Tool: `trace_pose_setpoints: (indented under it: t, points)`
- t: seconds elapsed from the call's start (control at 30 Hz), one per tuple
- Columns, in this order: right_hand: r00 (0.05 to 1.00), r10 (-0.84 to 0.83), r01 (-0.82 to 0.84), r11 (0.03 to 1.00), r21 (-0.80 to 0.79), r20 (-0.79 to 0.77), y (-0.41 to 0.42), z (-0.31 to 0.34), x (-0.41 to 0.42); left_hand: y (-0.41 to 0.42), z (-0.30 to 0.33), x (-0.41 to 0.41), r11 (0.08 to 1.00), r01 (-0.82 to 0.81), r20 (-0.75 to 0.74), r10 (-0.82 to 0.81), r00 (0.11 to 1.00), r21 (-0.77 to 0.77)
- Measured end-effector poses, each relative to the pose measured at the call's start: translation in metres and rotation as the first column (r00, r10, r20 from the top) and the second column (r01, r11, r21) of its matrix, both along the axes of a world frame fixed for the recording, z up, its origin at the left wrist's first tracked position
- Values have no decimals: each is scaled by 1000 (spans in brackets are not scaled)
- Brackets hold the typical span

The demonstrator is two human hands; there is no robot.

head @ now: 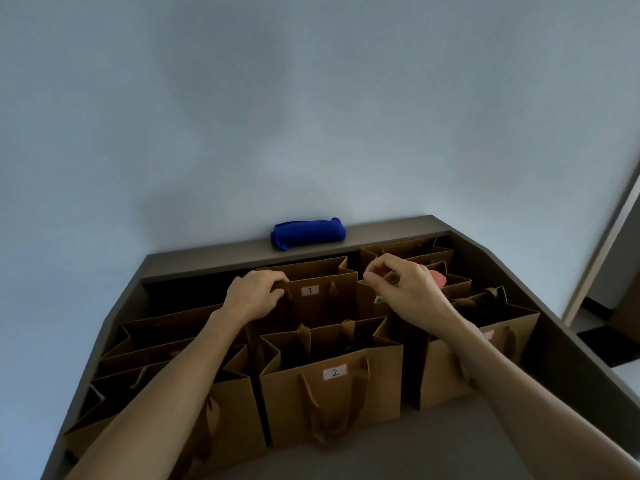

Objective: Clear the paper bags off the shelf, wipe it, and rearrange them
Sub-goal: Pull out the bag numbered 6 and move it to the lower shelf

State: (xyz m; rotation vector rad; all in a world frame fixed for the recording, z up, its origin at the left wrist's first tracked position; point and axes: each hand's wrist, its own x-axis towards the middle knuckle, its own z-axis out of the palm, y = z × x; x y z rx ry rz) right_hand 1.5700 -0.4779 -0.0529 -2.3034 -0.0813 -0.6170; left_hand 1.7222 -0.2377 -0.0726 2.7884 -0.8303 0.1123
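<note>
Left hand (254, 294) grips the top edge of paper bag "1" (322, 299), back row of the shelf (561, 362). Right hand (398, 282) pinches something small above neighbouring bags; item unclear. Bag "2" (332, 393) stands in front. Blue cloth (307, 233) lies on the rear ledge.

I am seeing brown paper bags (332, 386), white numbered labels (335, 372), a blue cloth (307, 233) upper centre, a grey-brown shelf (242, 256).

Head camera looks forward and down, close over the shelf (485, 441).
</note>
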Motion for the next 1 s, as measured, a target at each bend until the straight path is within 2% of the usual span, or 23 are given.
trace_pose_setpoints:
  t: [0.1, 0.27, 0.47, 0.67, 0.83, 1.0]
  points:
    - [998, 37, -38, 999, -13, -50, -11, 3, 18, 1, 0, 7, 997, -33, -69, 27, 997, -76]
    - [991, 89, -93, 995, -32, -97, -20, 11, 53, 8, 2, 6, 993, -91, -94, 84, 992, -70]
    - [977, 144, -154, 987, -53, -157, -23, 3, 87, 16, 2, -20, 996, -57, -128, 47, 991, -72]
    - [960, 188, -217, 968, -128, -206, -22, -8, 103, 21, -3, -35, 999, -43, -94, 42, 995, -12]
    - [952, 198, -236, 961, -146, -233, -23, -8, 109, 20, -4, -33, 996, -74, -93, 69, 993, -46]
    - [950, 216, -249, 960, -129, -223, -26, -4, 106, 17, 1, -20, 981, -169, -48, 165, 985, -91]
